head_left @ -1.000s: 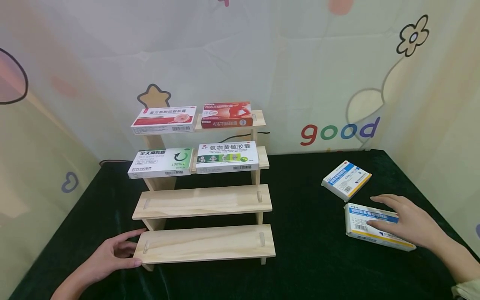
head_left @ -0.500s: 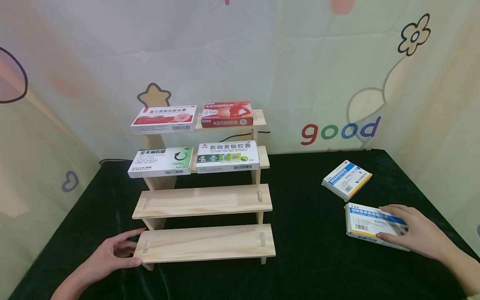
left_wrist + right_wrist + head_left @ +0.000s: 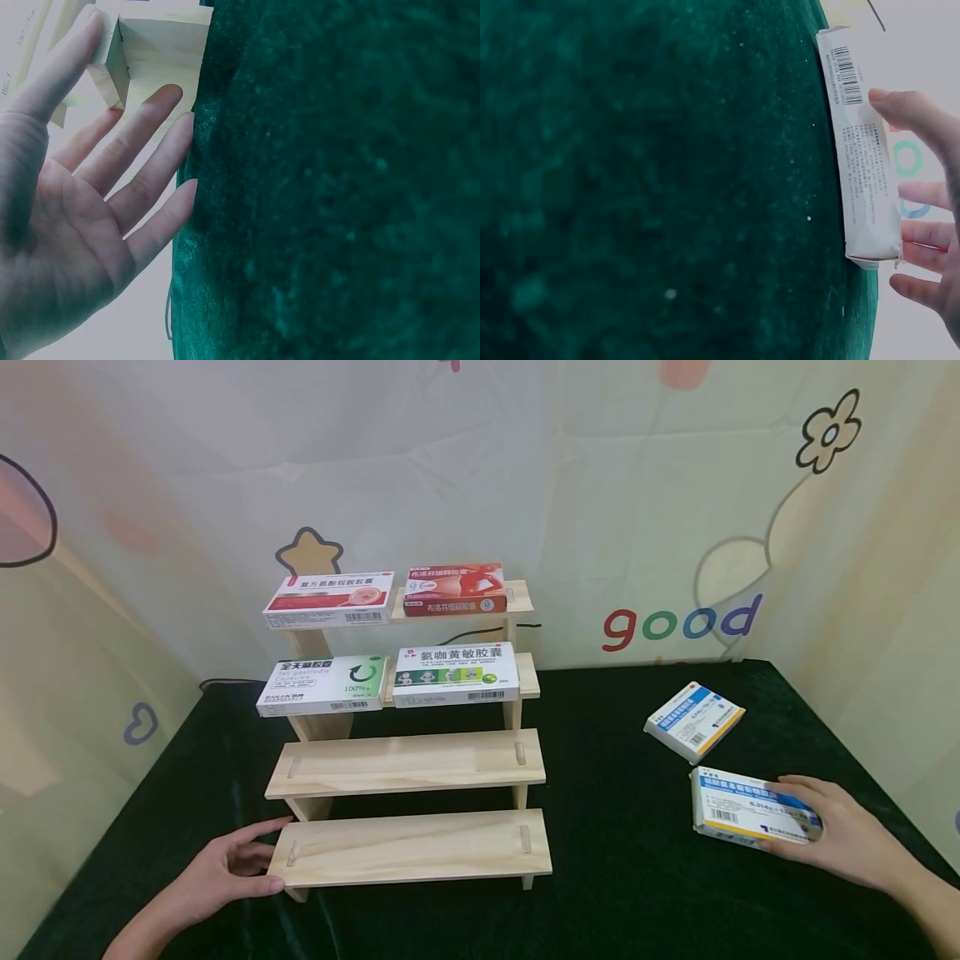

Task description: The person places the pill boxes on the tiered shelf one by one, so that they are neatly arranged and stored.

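Observation:
On the left, my left hand [image 3: 213, 875] holds the left end of the lowest board of a stepped wooden stand [image 3: 408, 847], thumb at the front corner and index finger at the back one. In the left wrist view its other fingers [image 3: 154, 180] are spread and off the wood. Over at the right, my right hand [image 3: 851, 835] grips the right end of a white medicine box [image 3: 738, 806] with blue and yellow stripes, which lies flat on the cloth. In the right wrist view the thumb [image 3: 907, 109] touches the barcoded side of that box; the fingers are partly hidden behind it.
A similar smaller medicine box [image 3: 693, 722] lies just behind the gripped one. The stand's top step bears a white-and-red box [image 3: 330, 600] and a red box [image 3: 454, 589]. Below them sit a white-and-green box [image 3: 322, 685] and another white box [image 3: 456, 674]. Dark green cloth [image 3: 607, 860] covers the table.
My right hand has come down from above the near box, moved slightly right, and closed its thumb and fingers around the right end. The left hand and the stand stay put.

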A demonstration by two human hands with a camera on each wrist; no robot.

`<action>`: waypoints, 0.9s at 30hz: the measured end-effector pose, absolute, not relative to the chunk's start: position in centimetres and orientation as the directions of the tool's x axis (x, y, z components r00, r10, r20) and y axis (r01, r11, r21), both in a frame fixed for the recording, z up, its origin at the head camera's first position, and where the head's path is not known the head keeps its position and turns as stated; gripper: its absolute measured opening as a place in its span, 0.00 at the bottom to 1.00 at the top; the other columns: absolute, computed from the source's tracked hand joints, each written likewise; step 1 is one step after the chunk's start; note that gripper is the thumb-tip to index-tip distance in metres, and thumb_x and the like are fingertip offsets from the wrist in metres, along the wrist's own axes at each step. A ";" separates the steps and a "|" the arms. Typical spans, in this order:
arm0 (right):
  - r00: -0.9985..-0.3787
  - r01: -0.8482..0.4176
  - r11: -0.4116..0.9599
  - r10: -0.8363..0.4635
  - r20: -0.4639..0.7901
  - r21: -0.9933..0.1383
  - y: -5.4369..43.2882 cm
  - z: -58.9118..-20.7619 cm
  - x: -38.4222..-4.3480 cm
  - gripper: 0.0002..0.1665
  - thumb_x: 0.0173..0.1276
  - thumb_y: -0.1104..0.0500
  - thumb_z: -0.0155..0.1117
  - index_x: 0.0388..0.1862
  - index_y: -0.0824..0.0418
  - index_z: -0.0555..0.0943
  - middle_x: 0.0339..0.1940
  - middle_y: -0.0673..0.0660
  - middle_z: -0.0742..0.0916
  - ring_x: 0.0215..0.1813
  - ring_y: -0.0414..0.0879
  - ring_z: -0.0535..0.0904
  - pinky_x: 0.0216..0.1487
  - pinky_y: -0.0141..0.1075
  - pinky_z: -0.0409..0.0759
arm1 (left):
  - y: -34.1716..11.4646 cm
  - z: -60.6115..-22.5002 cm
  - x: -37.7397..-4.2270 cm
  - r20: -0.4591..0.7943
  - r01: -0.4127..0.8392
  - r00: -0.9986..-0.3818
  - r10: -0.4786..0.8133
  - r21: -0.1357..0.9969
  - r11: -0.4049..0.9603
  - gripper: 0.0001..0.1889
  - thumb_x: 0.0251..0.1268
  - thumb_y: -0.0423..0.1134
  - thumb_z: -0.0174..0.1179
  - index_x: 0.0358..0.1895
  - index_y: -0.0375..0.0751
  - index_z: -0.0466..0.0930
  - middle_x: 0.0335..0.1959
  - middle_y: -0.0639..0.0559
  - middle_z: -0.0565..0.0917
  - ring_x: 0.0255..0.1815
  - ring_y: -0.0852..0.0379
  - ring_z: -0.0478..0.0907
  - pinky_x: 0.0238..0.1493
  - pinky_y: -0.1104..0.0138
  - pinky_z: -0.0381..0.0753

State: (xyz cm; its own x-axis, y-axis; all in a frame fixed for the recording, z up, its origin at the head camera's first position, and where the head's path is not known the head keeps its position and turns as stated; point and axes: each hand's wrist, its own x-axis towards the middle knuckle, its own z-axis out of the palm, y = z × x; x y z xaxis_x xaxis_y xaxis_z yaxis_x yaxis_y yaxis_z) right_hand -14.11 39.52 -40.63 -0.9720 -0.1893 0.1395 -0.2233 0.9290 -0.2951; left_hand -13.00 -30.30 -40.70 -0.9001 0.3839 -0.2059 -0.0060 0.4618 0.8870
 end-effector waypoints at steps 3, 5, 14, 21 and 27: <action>-0.968 -0.236 0.926 -0.197 0.158 -0.294 39.6 -40.8 -14.1 0.44 0.42 0.42 0.74 0.52 0.70 0.74 0.54 0.72 0.69 0.48 0.67 0.62 0.39 0.63 0.67 | -30.3 -40.7 -13.0 -0.208 -0.009 -0.900 0.382 0.887 0.462 0.35 0.60 0.35 0.58 0.65 0.22 0.51 0.48 0.29 0.76 0.42 0.52 0.79 0.42 0.62 0.79; -0.966 -0.245 0.923 -0.204 0.161 -0.298 39.7 -40.9 -14.0 0.44 0.41 0.43 0.74 0.52 0.70 0.73 0.54 0.73 0.69 0.48 0.67 0.61 0.39 0.63 0.67 | -30.3 -40.7 -13.0 -0.209 -0.009 -0.901 0.381 0.885 0.465 0.36 0.60 0.35 0.58 0.65 0.22 0.51 0.48 0.29 0.77 0.42 0.52 0.79 0.43 0.61 0.79; -0.958 -0.269 0.918 -0.224 0.179 -0.292 40.0 -41.4 -13.8 0.43 0.40 0.47 0.76 0.53 0.68 0.73 0.52 0.73 0.69 0.47 0.68 0.64 0.38 0.62 0.68 | -30.3 -40.6 -13.0 -0.212 -0.014 -0.899 0.383 0.888 0.460 0.35 0.60 0.35 0.58 0.65 0.23 0.50 0.49 0.28 0.76 0.43 0.52 0.79 0.43 0.61 0.79; -0.951 -0.278 0.917 -0.219 0.219 -0.286 40.0 -41.5 -13.8 0.43 0.37 0.47 0.78 0.51 0.67 0.74 0.50 0.71 0.71 0.45 0.64 0.65 0.36 0.57 0.68 | -30.3 -40.7 -13.0 -0.208 -0.012 -0.901 0.380 0.889 0.457 0.36 0.60 0.36 0.58 0.65 0.23 0.50 0.49 0.28 0.76 0.43 0.52 0.79 0.42 0.65 0.78; -0.947 -0.279 0.916 -0.213 0.238 -0.289 39.8 -41.6 -13.8 0.41 0.36 0.48 0.79 0.49 0.66 0.75 0.49 0.70 0.71 0.44 0.64 0.63 0.35 0.56 0.67 | -30.4 -40.8 -13.0 -0.202 -0.006 -0.900 0.386 0.892 0.453 0.36 0.60 0.35 0.58 0.65 0.22 0.50 0.49 0.28 0.76 0.42 0.53 0.80 0.41 0.65 0.79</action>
State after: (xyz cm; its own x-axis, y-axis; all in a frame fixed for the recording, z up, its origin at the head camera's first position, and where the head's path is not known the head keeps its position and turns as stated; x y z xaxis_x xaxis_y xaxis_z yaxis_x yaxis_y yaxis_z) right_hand -13.81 39.84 -41.62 -0.9475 -0.2132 0.2384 -0.2788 0.9159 -0.2888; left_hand -12.95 -30.39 -40.78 -0.8999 0.3864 -0.2023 -0.0060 0.4528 0.8916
